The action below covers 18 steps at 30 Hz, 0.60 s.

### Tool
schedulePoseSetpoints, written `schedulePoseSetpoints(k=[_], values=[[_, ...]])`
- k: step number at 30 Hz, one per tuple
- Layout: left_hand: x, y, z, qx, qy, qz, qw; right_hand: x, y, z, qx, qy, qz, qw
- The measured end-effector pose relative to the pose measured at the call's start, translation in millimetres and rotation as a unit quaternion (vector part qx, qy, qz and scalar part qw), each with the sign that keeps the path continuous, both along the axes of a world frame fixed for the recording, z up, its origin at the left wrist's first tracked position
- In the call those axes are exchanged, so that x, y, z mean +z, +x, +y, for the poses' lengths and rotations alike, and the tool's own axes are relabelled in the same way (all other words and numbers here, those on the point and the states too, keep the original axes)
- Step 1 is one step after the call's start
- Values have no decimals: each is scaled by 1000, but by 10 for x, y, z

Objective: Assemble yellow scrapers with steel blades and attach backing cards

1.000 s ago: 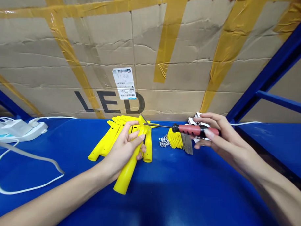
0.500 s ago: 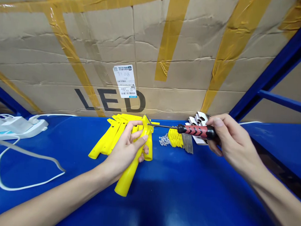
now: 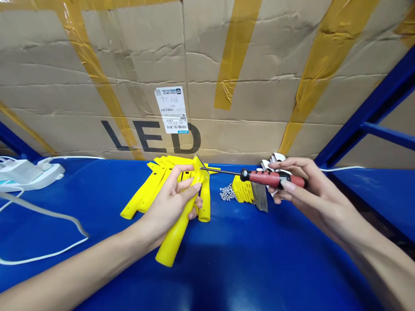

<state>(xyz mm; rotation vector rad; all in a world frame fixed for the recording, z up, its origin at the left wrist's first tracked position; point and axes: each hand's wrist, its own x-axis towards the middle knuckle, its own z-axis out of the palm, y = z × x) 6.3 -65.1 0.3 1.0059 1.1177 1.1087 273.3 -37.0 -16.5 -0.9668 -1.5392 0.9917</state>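
My left hand is closed round a yellow plastic handle, tilted with its round end toward me. My right hand has its fingers round the red and black grip of a screwdriver. The screwdriver's thin shaft runs left, and its tip meets the head of the yellow handle; the exact contact point is too small to make out. Behind my left hand lie several more yellow handles. Between the hands, a heap of small screws lies beside a row of small yellow pieces.
Grey flat blades and white curved pieces lie by my right hand. A power strip with a looping cable sits left on the blue surface. A taped cardboard box stands behind, blue metal bars at right.
My right hand's fingers have opened out and shifted along the screwdriver grip, which has turned. The yellow handle has moved slightly left in view.
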Motion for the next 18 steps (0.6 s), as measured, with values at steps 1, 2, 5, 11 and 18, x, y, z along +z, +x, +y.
schedulePoseSetpoints(k=[1,2,5,11,18], values=[[2,-4,0,-2,0,1,1000,-4,6,-1,2,8,1,1000],[3,-8,-1,-6,0,2,1000,-7,8,-2,-13,16,-7,1000],[3,-18,0,-18,10,-1,1000,-11,2,-10,-86,15,-40,995],[-4,-23,11,-9,8,-7,1000,0,30,-12,9,14,15,1000],[-64,-27,0,-33,9,3,999,13,47,0,-72,-26,-28,997]])
